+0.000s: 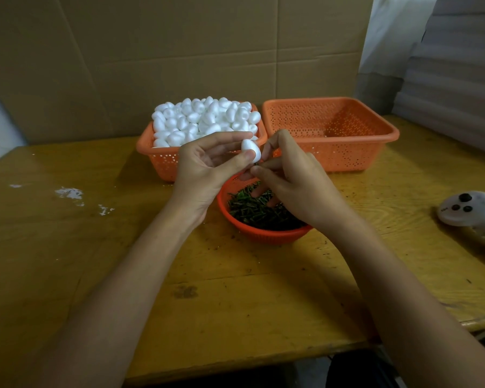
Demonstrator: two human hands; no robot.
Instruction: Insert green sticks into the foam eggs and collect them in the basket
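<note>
My left hand [207, 169] pinches a white foam egg [251, 149] between thumb and fingers, above the round orange bowl [263, 233] of green sticks [252, 210]. My right hand [289, 180] meets it from the right, fingertips closed on a thin green stick [256, 163] at the egg's lower end; most of the stick is hidden. An orange basket [163, 161] heaped with white foam eggs [205, 119] stands behind my left hand. Another orange basket [333, 152] at the back right looks nearly empty.
A white controller [471, 211] lies on the wooden table [235, 298] at the right edge. White flecks [70, 193] mark the table's left side. A cardboard sheet [179, 51] stands behind the baskets. The table's front edge runs just below my forearms.
</note>
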